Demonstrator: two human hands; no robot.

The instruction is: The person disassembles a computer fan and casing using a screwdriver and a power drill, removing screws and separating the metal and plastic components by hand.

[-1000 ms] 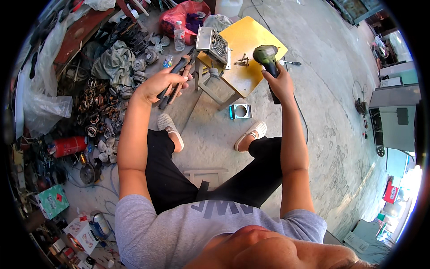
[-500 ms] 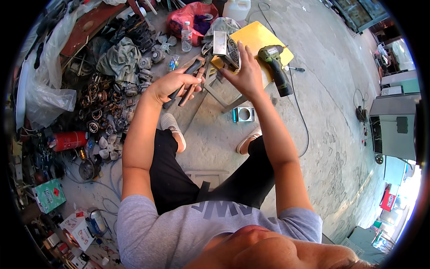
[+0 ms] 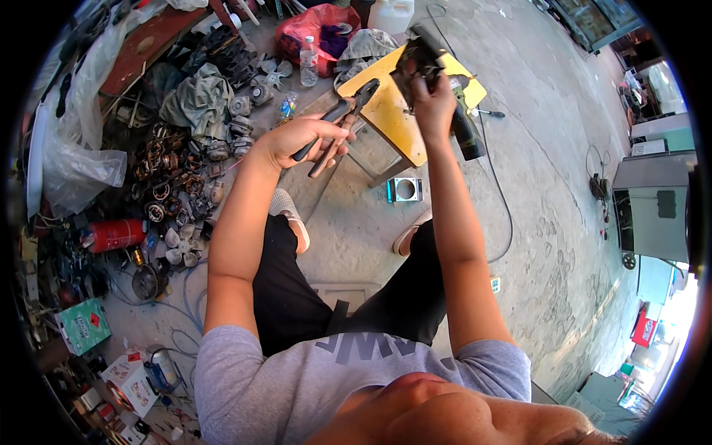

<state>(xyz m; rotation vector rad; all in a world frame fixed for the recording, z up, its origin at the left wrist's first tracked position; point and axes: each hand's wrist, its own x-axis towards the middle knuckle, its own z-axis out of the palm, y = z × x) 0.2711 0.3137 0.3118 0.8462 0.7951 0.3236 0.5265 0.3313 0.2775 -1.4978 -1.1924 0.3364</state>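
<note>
My left hand [image 3: 300,139] is closed round the handles of a pair of pliers [image 3: 363,95], its jaws pointing up and to the right. One handle looks dark, the other brownish. Farther right, my right hand [image 3: 436,107] grips a dark boxy part [image 3: 417,63], held up above a stool with a yellow top [image 3: 389,122]. Motion smears this part, so its details cannot be made out. Beside my right wrist lies a green and black cordless drill [image 3: 467,132], partly hidden by that hand. A small square frame with a round hole [image 3: 405,190] rests on the floor between my feet.
Heaped motor parts [image 3: 167,170] and a grey cloth [image 3: 200,96] crowd the left. A water bottle [image 3: 308,63], a red bag [image 3: 315,30] and a white jug [image 3: 391,15] stand beyond the stool. A screwdriver [image 3: 491,113] and a cable [image 3: 498,182] lie right.
My right hand, open beside the boxy part before, has taken hold of it and lifted it up and to the right off the stool. The pliers in my left hand have swung into plainer view.
</note>
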